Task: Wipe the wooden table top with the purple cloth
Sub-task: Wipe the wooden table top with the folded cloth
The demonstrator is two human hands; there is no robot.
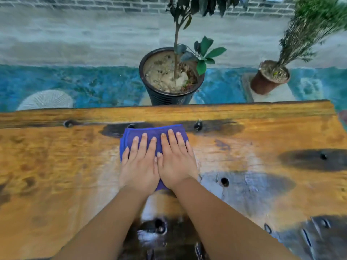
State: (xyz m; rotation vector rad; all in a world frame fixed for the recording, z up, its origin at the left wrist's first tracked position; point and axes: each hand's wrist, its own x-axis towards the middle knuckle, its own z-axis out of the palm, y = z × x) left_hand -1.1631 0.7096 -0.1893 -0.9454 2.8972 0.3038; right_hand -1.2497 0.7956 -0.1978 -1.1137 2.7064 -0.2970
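Table top: one wooden table top [56,156], orange-brown with dark burnt-looking patches and several small dark holes; a pale glossy sheen lies around and in front of the cloth.
Floor beyond: grey paving by a brick wall, with a blue patterned surface just past the table's far edge.
Plants: two potted plants stand beyond the far edge. The large dark pot [169,96] holds a thin-stemmed shrub with broad green leaves; the small brown pot [262,85], to the right, holds a fine-leaved bush and sits on a pale slab.
Pale object: one ribbed, whitish rounded thing [47,100] shows past the far edge at left; I cannot tell what it is.
Cloth: one purple cloth [148,131], folded into a thick pad, lies flat on the table top near the far edge, about midway across; its far edge reaches a dark patch in the wood.
Hands: two, side by side and touching at the thumbs. The left hand [139,166] and the right hand [176,162] both lie palm-down on the cloth, fingers straight and slightly spread, pressing it flat against the wood; neither curls around it.
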